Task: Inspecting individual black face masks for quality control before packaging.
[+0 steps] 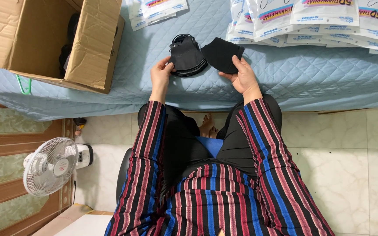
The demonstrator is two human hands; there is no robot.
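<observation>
In front of you a bed (285, 74) with a pale blue quilted cover spans the upper frame. At its upper left sits an open cardboard box (44, 39). White printed packets (320, 19) lie along the top edge, mostly upper right.

The left hand (162, 73) grips a stack of black masks (187, 57) over the blue quilted bed (285, 74); the right hand (243, 76) holds one black mask (222, 53). A cardboard box (44, 39) sits left, white packets (311, 19) behind.

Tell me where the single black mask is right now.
In the head view, the single black mask is in the right hand, above the blue quilted bed, right of the mask stack.
</observation>
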